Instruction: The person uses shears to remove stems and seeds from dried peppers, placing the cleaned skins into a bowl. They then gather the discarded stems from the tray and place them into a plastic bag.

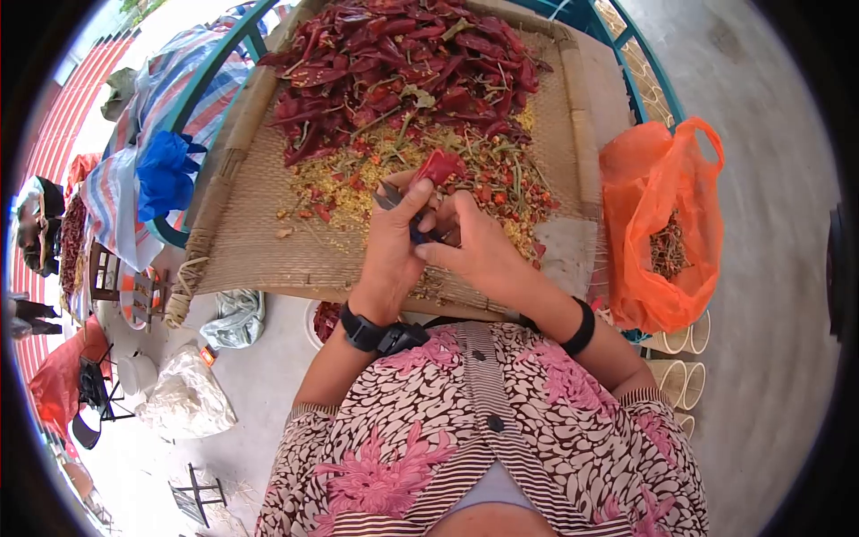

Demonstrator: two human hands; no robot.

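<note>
My left hand (392, 240), a black watch on its wrist, pinches a dried red chili (440, 166) between thumb and fingers. My right hand (479, 251), a black band on its wrist, is closed around the blue handles of a pair of scissors (419, 233). Their grey blades poke out to the upper left, beside the chili. Both hands hover over the near part of a large woven tray (259, 242). A heap of dried red chilies (403, 63) fills the tray's far half. Yellow seeds and green stems (376, 170) lie scattered just beyond my hands.
An orange plastic bag (662, 215) holding stems hangs to the right of the tray. A blue bag (165, 174) and a striped tarp (116, 192) lie to the left. A teal metal frame (653, 80) holds the tray. White bags (183, 398) and a bowl of chilies (327, 319) sit below.
</note>
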